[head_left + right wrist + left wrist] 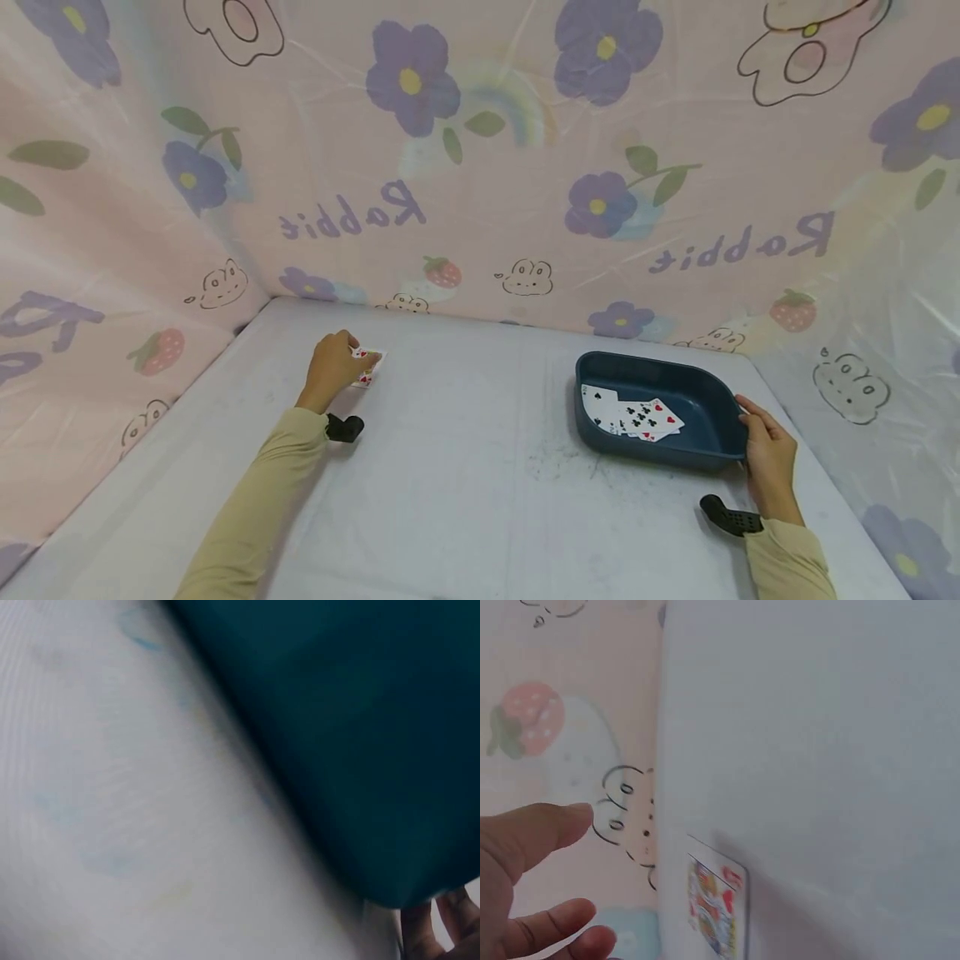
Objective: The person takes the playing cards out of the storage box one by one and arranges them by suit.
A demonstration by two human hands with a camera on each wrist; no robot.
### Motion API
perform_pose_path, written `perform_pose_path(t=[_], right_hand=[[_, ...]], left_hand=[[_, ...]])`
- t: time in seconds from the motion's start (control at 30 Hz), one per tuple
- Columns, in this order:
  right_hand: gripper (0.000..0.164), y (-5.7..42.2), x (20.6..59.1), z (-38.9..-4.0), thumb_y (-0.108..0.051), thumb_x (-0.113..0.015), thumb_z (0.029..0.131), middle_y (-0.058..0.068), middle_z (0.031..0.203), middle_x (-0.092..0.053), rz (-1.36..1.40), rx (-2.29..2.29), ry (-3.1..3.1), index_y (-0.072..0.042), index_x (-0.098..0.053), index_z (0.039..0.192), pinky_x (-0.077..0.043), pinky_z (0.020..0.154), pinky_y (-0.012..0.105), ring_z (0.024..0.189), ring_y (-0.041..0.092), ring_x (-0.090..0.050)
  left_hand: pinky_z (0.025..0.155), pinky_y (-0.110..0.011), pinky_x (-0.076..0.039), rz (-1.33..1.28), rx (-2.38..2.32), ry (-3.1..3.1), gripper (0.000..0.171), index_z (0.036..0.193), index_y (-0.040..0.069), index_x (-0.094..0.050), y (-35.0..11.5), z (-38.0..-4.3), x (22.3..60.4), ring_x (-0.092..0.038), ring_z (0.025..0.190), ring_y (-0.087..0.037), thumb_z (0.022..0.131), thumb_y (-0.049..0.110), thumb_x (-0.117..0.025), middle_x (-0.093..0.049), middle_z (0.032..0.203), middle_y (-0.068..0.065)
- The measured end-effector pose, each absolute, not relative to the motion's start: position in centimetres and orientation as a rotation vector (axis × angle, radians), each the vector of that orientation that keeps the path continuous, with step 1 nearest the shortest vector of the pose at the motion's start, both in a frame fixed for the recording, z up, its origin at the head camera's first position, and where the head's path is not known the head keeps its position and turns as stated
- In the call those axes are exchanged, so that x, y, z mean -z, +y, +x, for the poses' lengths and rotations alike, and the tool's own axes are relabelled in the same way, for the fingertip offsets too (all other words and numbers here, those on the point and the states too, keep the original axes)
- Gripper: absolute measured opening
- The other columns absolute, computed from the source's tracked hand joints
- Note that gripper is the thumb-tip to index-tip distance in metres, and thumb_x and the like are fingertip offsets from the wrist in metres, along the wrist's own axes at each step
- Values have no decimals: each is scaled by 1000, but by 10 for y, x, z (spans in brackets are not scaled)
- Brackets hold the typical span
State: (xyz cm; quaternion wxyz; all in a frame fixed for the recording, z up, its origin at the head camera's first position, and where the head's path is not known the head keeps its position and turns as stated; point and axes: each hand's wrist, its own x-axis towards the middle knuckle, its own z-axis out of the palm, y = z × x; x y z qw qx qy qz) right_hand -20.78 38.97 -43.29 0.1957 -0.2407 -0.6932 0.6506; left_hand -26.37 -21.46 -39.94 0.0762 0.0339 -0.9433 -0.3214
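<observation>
At the table's far left, my left hand is over a playing card, its thumb overlapping the card in the head view. In the left wrist view the thumb and fingers stand apart, and the card, a red heart face card, shows beyond their tips. Whether any finger touches it I cannot tell. My right hand grips the right end of a dark blue plastic box. Several face-up cards, black and red, lie overlapping at the box's left side. The right wrist view shows fingertips at the box corner.
White cloth covers the table, with faint dark marks near the box. A patterned pink curtain rises along the back and both sides. Black wrist devices are on both arms.
</observation>
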Motion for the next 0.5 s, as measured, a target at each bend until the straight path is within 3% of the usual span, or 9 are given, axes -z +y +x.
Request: perform_pose_path(t=[0.23, 0.5], right_hand=[[39, 390, 432, -208, -17, -46, 99, -7, 142, -48, -668, -1820, -1936, -16, -58, 137, -35, 84, 9, 124, 6, -39], [40, 391, 433, -208, -18, -44, 101, -5, 147, -43, -651, -1833, -1966, -15, -53, 140, -30, 95, 12, 131, 5, -33]], left_hand=[[68, -43, -45, -14, 992, -2740, 42, 105, -3, -56, -196, -260, 382, -53, 85, -33, 90, 35, -67, -56, 101, -22], [69, -42, -43, -277, 1049, -2645, 30, 102, -4, -59, -172, -255, 366, -50, 81, -31, 92, 24, -65, -56, 95, -20]])
